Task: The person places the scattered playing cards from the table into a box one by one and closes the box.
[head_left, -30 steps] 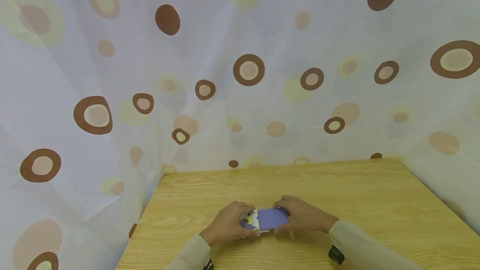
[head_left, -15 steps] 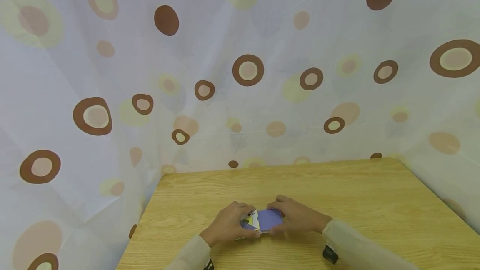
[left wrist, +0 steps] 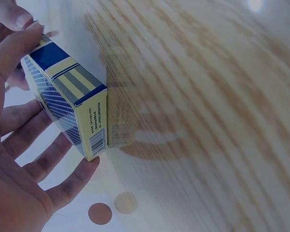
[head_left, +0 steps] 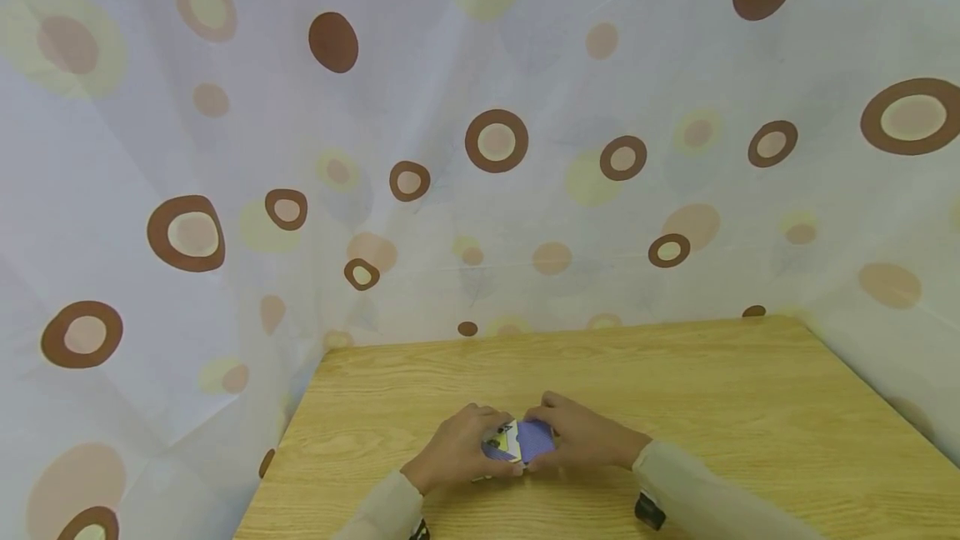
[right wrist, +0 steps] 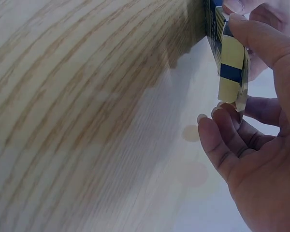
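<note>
My left hand (head_left: 459,447) grips a small playing-card box (head_left: 504,440), thumb along its near side and fingers at the far side. In the left wrist view the box (left wrist: 63,89) shows cream and navy stripes and a barcode end. From the box's right end a deck of blue-backed playing cards (head_left: 535,442) sticks out partway. My right hand (head_left: 583,433) holds the deck's outer end between thumb and fingers, its fingertips close to the left hand's. In the right wrist view a cream and navy part of the box (right wrist: 231,72) shows beside my right thumb.
The hands work low over a wood-grain table (head_left: 637,365), near its front. Behind and at both sides hangs a white sheet (head_left: 555,290) with brown, peach and yellow dots.
My right hand has moved left, sliding the cards further into the box, so less of their blue backs shows. The left hand and box have stayed nearly still.
</note>
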`<state>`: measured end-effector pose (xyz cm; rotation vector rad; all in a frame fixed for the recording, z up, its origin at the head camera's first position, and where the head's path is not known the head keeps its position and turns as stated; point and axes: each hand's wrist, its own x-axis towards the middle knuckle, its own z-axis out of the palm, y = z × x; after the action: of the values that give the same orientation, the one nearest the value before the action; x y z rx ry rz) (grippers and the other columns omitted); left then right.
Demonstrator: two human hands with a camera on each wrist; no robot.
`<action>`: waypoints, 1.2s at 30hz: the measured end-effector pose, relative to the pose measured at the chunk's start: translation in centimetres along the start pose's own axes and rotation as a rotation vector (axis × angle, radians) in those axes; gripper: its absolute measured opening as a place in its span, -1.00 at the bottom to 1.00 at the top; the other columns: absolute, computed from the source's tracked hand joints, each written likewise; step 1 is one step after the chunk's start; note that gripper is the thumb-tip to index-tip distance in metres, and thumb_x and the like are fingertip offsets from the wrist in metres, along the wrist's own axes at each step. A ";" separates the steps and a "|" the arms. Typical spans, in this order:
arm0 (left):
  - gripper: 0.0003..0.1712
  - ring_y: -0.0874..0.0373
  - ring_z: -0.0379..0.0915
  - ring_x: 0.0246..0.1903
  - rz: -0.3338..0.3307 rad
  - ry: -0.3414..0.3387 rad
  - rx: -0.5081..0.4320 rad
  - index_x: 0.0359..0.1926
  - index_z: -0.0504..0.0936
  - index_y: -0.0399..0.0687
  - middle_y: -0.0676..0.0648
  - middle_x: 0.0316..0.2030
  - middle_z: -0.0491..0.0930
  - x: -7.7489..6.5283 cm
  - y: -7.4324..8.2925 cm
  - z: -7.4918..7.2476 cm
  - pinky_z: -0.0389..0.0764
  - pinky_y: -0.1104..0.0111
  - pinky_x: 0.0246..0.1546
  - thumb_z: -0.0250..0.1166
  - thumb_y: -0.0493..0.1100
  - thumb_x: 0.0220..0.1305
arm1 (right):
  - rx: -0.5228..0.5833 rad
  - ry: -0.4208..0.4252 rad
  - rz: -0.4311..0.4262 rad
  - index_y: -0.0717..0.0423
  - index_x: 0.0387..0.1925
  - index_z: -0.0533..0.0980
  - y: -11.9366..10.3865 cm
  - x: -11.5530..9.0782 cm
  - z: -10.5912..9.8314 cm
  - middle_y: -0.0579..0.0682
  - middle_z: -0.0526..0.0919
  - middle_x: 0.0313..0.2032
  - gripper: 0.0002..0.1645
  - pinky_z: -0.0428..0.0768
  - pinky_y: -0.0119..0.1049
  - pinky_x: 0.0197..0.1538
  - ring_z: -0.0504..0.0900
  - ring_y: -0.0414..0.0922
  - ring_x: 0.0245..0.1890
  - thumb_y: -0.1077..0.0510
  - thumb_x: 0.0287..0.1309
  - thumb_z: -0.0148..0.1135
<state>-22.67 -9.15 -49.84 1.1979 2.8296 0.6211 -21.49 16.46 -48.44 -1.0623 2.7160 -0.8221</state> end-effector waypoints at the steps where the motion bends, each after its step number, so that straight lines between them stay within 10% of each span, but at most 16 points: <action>1: -0.09 0.26 0.42 -0.05 0.001 -0.001 0.000 0.33 0.59 -0.05 0.02 0.19 0.61 0.0 0.0 0.0 0.46 0.49 -0.24 0.42 0.43 0.16 | -0.002 0.000 0.001 0.07 0.23 0.55 0.0 0.0 0.0 -0.19 0.39 -0.15 -0.21 0.52 -0.40 -0.15 0.41 -0.29 -0.24 -0.32 0.15 0.46; 24: -0.06 0.27 0.42 -0.03 -0.027 -0.007 -0.016 0.36 0.57 -0.03 0.05 0.20 0.60 0.0 0.0 -0.1 0.49 0.46 -0.19 0.40 0.46 0.14 | -0.099 -0.008 -0.001 0.20 0.37 0.46 0.2 -0.3 -0.3 -0.16 0.44 -0.08 -0.01 0.52 -0.33 -0.11 0.44 -0.21 -0.16 -0.44 0.20 0.32; 36: -0.05 0.29 0.40 -0.08 -0.032 -0.015 -0.013 0.35 0.57 -0.03 0.07 0.19 0.61 0.2 -0.1 0.0 0.46 0.46 -0.22 0.42 0.47 0.12 | -0.054 0.003 -0.015 0.08 0.22 0.56 0.8 -0.7 -0.6 -0.11 0.51 -0.11 -0.23 0.53 -0.30 -0.16 0.51 -0.12 -0.12 -0.33 0.18 0.41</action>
<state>-22.86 -9.11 -49.83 1.1485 2.8214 0.6254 -21.67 17.69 -48.40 -1.0943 2.7507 -0.7567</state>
